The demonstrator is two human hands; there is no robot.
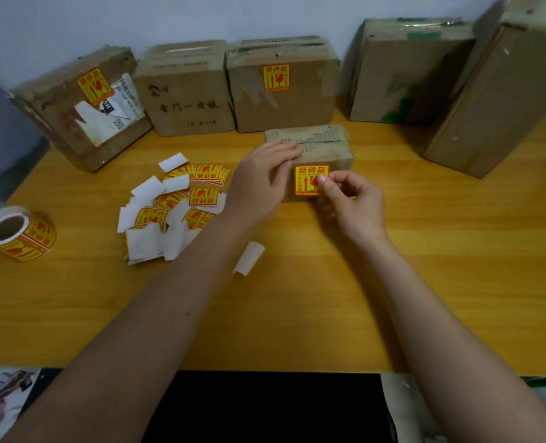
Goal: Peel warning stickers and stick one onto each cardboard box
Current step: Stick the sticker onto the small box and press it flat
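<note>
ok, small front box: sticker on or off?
On: the warning sticker lies flat on the front of the small cardboard box. The right hand touches its right edge; whether that edge is stuck, cannot tell.

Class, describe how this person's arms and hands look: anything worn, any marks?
Left forearm and right forearm are bare; no sleeves in view. Left hand and right hand wear no gloves, rings or watch. One small dark spot marks the left forearm.

Sticker roll (20, 233) left of sticker pile (172, 206)
</note>
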